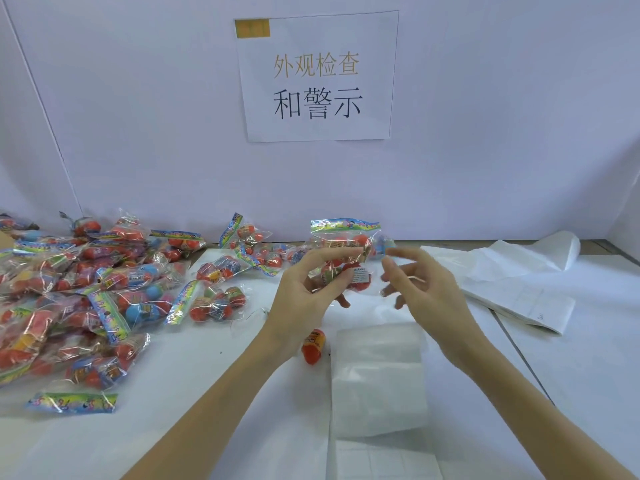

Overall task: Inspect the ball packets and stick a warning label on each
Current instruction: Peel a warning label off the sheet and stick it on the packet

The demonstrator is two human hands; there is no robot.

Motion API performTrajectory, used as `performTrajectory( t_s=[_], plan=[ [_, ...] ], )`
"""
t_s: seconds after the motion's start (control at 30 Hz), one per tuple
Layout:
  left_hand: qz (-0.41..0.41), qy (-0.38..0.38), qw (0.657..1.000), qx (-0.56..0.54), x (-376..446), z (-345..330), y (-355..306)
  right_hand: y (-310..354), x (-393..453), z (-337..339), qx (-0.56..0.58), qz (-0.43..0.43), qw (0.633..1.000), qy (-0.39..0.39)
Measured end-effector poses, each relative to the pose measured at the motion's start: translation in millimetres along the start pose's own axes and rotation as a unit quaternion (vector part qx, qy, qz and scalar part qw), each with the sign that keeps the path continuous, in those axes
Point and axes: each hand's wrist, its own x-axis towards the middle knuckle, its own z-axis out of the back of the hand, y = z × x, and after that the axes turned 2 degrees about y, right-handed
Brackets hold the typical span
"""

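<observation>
My left hand (pixel 304 289) holds up a clear ball packet (pixel 346 247) with a colourful header strip and red balls inside. A white warning label (pixel 360 274) sits on the packet's lower part. My right hand (pixel 415 289) hovers just right of the packet, fingers loosely curled, holding nothing. A loose orange-red ball (pixel 313 348) lies on the table below my left wrist. A label backing sheet (pixel 379 375) lies in front of me.
A big pile of ball packets (pixel 79 292) covers the table's left side, with more packets (pixel 242 258) near the back wall. Folded white sheets (pixel 519 292) lie at the right. A paper sign (pixel 317 77) hangs on the wall.
</observation>
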Motion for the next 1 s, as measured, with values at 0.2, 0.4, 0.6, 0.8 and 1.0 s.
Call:
performTrajectory(
  t_s=[0.2,0.4,0.6,0.8,1.0],
  plan=[
    [-0.01,0.023,1.0,0.008,-2,-5,-3,-3,-4,-6,0.052,-0.003,0.995,0.08],
    [-0.009,-0.008,1.0,0.007,-2,-2,-4,-2,-1,0,0.153,-0.06,0.976,0.142],
    [0.032,-0.029,0.998,0.041,4,9,-11,7,12,24,0.161,-0.127,0.978,0.047],
    [0.092,-0.133,0.957,0.242,13,37,-2,25,12,77,0.698,-0.056,0.671,0.245],
    [0.107,0.121,0.871,0.464,6,44,0,14,14,54,0.532,-0.097,0.807,0.239]
  ],
)
